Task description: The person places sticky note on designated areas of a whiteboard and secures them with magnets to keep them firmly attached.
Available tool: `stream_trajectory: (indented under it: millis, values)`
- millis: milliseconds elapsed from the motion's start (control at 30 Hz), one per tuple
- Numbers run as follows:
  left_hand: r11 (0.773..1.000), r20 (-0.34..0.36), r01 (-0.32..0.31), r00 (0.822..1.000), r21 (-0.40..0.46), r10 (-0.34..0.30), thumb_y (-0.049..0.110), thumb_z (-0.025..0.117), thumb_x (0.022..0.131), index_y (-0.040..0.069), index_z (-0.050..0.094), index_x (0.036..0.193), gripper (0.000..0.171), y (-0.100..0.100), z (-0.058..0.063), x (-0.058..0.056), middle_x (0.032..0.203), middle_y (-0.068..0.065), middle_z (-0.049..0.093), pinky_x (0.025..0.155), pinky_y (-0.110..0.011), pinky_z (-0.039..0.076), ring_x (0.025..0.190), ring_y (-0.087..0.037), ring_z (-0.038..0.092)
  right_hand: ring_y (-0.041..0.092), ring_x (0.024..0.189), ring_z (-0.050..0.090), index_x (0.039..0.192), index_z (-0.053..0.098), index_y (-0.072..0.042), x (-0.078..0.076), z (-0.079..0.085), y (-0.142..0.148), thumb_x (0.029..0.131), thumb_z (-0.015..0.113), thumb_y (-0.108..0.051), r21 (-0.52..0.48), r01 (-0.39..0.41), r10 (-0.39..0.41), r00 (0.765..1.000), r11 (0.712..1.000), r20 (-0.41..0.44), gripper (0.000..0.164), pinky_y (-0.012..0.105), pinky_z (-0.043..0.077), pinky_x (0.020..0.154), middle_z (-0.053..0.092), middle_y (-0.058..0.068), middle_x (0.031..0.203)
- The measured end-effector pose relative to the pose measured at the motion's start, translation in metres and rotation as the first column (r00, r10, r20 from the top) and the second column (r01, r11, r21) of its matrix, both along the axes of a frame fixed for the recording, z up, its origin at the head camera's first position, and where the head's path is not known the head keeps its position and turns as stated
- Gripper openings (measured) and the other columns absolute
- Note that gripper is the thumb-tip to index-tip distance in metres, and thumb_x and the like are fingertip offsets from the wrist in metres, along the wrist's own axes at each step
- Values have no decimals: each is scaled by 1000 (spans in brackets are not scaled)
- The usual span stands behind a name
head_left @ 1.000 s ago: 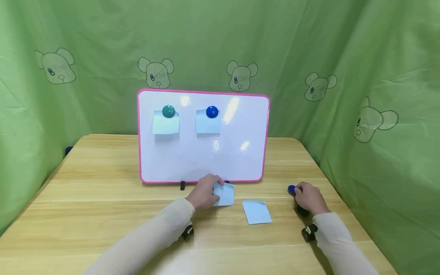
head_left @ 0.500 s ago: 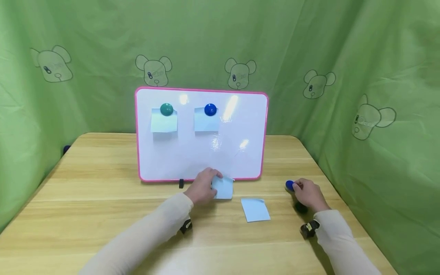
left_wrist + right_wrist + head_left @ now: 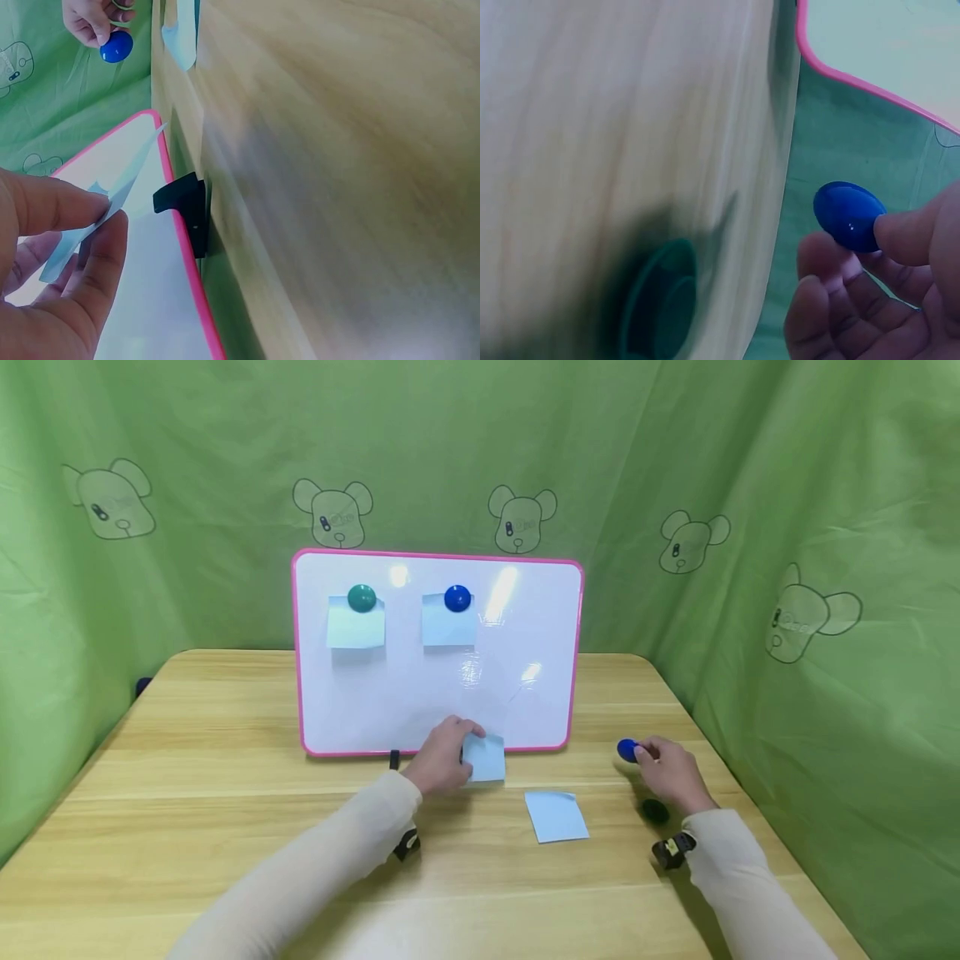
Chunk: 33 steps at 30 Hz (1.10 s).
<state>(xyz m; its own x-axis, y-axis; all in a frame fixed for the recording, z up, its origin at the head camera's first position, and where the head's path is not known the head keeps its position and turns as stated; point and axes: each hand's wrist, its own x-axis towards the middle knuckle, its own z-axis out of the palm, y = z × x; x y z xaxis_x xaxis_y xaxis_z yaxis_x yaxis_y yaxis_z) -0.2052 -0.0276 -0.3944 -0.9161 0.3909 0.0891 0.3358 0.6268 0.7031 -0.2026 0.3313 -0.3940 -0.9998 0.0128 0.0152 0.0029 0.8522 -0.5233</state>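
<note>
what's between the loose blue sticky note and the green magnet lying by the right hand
Bare tabletop lies between the loose blue sticky note and the green magnet, as the head view shows.

The head view looks forward and down; both close wrist views share its whiteboard (image 3: 390, 697).

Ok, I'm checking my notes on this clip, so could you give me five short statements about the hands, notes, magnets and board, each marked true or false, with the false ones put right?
1. The left hand pinches a note. True.
2. The right hand holds a note. False: it pinches a blue magnet.
3. Another note lies on the table. True.
4. Three notes hang on the board. False: two do, a left note and a right note.
5. A green magnet lies on the table. True.
</note>
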Motion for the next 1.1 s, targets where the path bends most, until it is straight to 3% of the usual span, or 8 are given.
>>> stream_trajectory:
  millis: [133,300,600,1100]
  values:
    - [1000,-25,3,1000,-5,-3,-7,67,78,6,59,121,45,0,2,-3,119,-13,52,92,-34,49,102,-22,51,34,92,61,122,55,8,-2,3,-2,104,39,-25,-36,11,-11,1000,999,-7,41,42,50,72,62,28,112]
    - [1000,-3,-20,1000,-9,20,-4,68,81,9,59,122,45,2,4,-7,119,-10,51,89,-32,50,98,-20,52,30,85,66,122,55,9,-5,7,-8,104,40,-22,-64,-5,2,998,998,-59,38,36,52,67,63,27,109]
    - [998,31,-61,998,2,61,-2,68,83,12,59,122,43,6,8,-12,121,-9,50,94,-34,49,101,-20,51,30,81,66,119,57,9,-9,12,-19,103,42,-18,-75,-25,18,995,997,-98,35,34,51,64,63,26,105]
    - [998,0,-50,999,30,50,-4,66,84,10,59,119,39,10,25,-21,116,-7,47,81,-28,50,92,-19,50,30,81,66,120,55,9,-17,29,-31,104,40,-18,-54,-59,49,985,997,-165,35,37,51,66,64,23,100]
